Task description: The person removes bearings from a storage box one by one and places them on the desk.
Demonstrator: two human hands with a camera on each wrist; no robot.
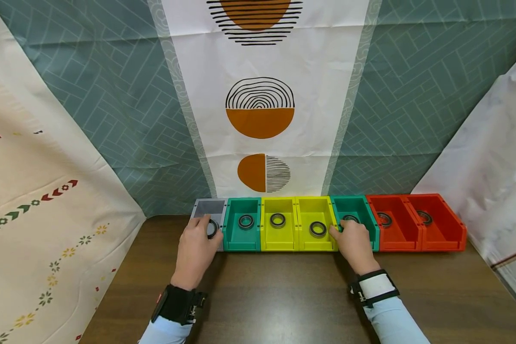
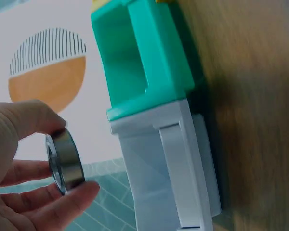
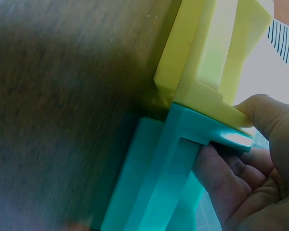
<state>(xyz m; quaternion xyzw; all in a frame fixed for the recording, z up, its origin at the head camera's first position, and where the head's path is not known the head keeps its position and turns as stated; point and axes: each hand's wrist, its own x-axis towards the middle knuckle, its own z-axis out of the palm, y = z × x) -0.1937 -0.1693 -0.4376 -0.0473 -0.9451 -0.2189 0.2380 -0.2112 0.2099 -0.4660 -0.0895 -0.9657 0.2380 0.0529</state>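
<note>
A row of small plastic bins stands on the brown table (image 1: 284,296), and each bin that I can see into holds a dark metal ring. My left hand (image 1: 208,226) is over the grey bin (image 1: 209,208) at the row's left end. It pinches a metal ring (image 2: 66,162) between thumb (image 2: 33,115) and fingertips, clear of the bin in the left wrist view. My right hand (image 1: 343,230) grips the front rim of the second green bin (image 1: 363,217). Its thumb (image 3: 262,113) lies on the rim and its fingers (image 3: 221,178) curl against the bin's front wall (image 3: 154,187).
From left to right the row runs grey, green (image 1: 242,236), two yellow (image 1: 279,236) (image 1: 316,241), green, two red (image 1: 393,236) (image 1: 440,234). Patterned cloth hangs close behind the bins and at both sides. The table's front half is bare wood.
</note>
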